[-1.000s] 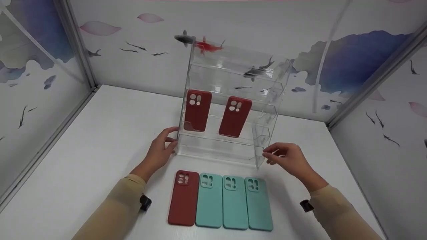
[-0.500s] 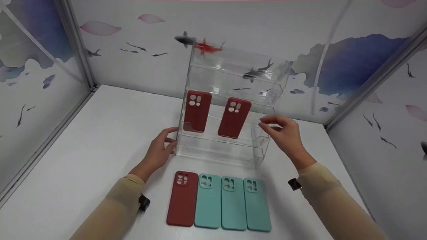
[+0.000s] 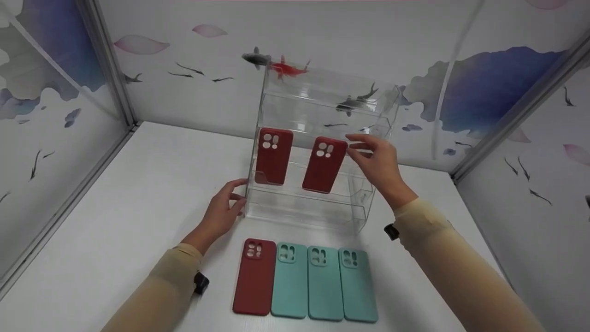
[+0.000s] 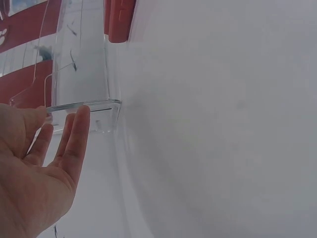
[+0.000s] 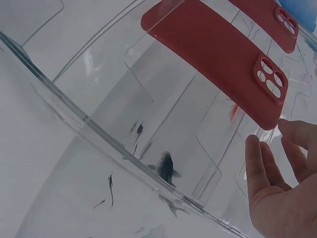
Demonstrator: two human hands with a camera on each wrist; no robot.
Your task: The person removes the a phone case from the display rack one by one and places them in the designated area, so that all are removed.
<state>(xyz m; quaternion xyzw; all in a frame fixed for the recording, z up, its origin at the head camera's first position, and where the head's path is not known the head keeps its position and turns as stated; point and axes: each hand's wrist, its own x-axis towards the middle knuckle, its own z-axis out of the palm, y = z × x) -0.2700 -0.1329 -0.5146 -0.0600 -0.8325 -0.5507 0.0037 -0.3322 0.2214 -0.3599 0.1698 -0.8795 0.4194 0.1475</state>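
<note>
A clear acrylic display rack [image 3: 318, 214] stands on the table with two red phone cases in it, the left case [image 3: 273, 157] and the right case [image 3: 324, 166], which leans to one side. My left hand [image 3: 224, 212] rests its fingertips on the rack's lower left side; in the left wrist view the fingers [image 4: 77, 139] are fairly straight. By the right case's top corner is my right hand [image 3: 375, 159], fingers spread. The right wrist view shows its thumb [image 5: 299, 133] right at the case's corner; contact is hard to tell. Neither hand holds a case.
In front of the rack a red phone case [image 3: 254, 276] lies beside three teal phone cases [image 3: 289, 281] in a row on the white table [image 3: 138, 207]. Printed wall panels [image 3: 175, 92] stand behind and at both sides.
My right hand has risen from the rack's lower right corner, moving up and left to the right red case, and its fingers have spread. My left hand stays at the rack's side.
</note>
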